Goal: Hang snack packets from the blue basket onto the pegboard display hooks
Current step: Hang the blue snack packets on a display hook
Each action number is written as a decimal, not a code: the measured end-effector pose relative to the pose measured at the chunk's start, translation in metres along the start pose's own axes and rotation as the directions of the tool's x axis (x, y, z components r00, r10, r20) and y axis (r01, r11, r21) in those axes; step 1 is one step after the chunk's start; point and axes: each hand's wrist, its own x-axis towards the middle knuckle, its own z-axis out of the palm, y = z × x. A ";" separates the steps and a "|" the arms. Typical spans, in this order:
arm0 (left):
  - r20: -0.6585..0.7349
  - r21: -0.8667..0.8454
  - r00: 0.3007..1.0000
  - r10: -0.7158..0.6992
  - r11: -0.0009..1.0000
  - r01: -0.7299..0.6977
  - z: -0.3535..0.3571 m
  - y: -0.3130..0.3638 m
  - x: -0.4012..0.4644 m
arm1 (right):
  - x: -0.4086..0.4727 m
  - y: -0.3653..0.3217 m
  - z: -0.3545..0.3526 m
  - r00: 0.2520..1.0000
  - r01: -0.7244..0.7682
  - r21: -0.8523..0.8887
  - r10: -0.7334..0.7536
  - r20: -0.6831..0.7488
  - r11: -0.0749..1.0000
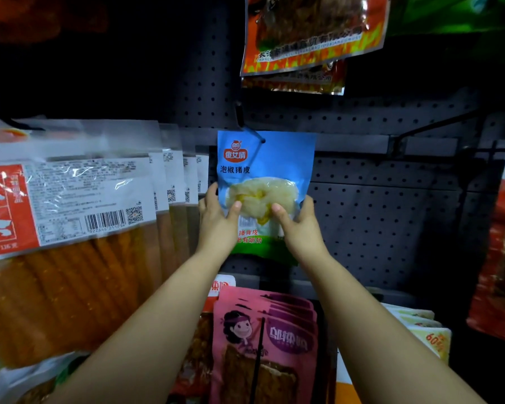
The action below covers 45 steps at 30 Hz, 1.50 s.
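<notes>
Your left hand point(216, 220) and right hand point(299, 228) each grip a lower side edge of the blue packet point(267, 170), thumbs pressed on its front over the pale contents, fingers wrapped behind. The packet stands upright against the pegboard point(376, 205), and its top hole sits at the 12 o'clock edge, where the hook point(252, 135) slants in from 11 o'clock; the hook appears to be through the hole, though you cannot be sure how far. If you let go now and the hole has only caught the tip, the packet could slide off and drop onto the pink packets point(263, 339) at 6 o'clock. Pulling down could tear the hole. At 9 o'clock hang the orange stick packets point(70, 228). The blue basket is out of view.
</notes>
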 end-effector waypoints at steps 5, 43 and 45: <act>0.043 -0.029 0.996 0.073 0.997 -0.072 -0.002 -0.003 -0.015 | -0.012 0.013 -0.002 0.998 -0.059 0.052 0.059 0.004 0.997; 0.855 -0.119 0.508 -0.105 0.913 0.390 0.091 -0.027 -0.487 | -0.502 0.076 -0.294 0.677 -0.617 -0.059 0.491 -0.549 0.785; 0.886 -0.018 0.427 -0.180 0.907 0.421 0.120 -0.051 -0.541 | -0.546 0.114 -0.324 0.597 -0.728 -0.055 0.593 -0.540 0.683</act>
